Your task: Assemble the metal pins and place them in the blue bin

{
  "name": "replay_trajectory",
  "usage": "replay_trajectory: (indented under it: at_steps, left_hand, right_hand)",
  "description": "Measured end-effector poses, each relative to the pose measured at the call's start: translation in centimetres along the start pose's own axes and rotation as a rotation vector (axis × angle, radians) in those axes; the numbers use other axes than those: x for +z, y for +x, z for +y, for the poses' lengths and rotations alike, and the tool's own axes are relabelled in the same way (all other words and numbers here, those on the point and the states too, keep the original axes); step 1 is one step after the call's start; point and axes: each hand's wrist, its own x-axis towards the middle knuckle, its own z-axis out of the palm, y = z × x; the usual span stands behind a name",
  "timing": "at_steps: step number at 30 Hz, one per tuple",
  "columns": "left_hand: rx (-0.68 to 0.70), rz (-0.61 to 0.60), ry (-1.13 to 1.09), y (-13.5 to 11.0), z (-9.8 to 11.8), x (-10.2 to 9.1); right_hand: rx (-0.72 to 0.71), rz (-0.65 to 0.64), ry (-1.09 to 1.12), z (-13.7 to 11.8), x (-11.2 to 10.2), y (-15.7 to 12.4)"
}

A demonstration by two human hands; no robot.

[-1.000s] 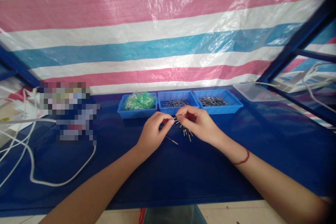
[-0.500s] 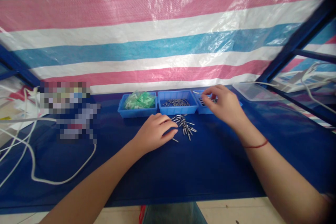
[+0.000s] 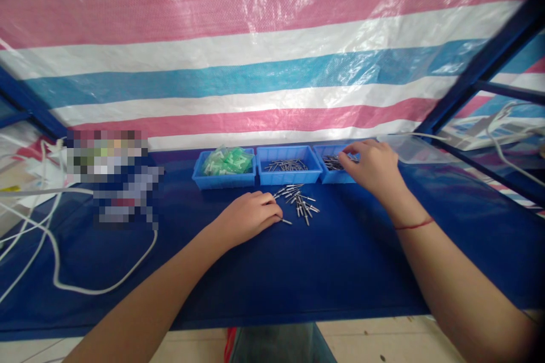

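My left hand [image 3: 254, 216] rests low over the blue table, its fingertips pinched on one metal blind rivet [image 3: 287, 222] whose end sticks out to the right. Just beyond lies a loose pile of similar rivets [image 3: 303, 204]. My right hand [image 3: 371, 165] hovers at the right blue bin [image 3: 336, 178], covering its right part; thumb and index finger are apart, with nothing visible between them. Rivets lie inside that bin. The middle blue bin [image 3: 289, 176] also contains many rivets.
The left blue bin [image 3: 225, 182] holds green and clear plastic packets [image 3: 227, 161]. A clear plastic lid [image 3: 419, 150] lies behind my right hand. White cables [image 3: 85, 294] loop across the table's left side. Striped sheeting [image 3: 255, 79] hangs behind, between blue frame posts.
My left fingers have closed down on the rivet lying by the pile. My right hand has shifted slightly right; a pale sliver seen beyond its fingertips earlier is gone from there.
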Motion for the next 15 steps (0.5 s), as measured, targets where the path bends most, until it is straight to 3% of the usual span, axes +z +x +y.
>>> replay_trajectory:
  at_steps: [8,12,15]
  left_hand:
    - [-0.04,0.057,-0.023,0.4,0.0,0.8]
    - [-0.126,0.166,-0.15,0.5,-0.1,0.6]
    - [-0.145,0.273,-0.218,0.5,0.0,0.3]
  right_hand:
    - [-0.337,0.065,0.264,-3.9,-0.6,-1.3]
    - [-0.539,-0.072,0.605,-6.3,-1.7,-2.5]
    - [-0.609,-0.221,0.766,-7.8,-1.9,-3.5]
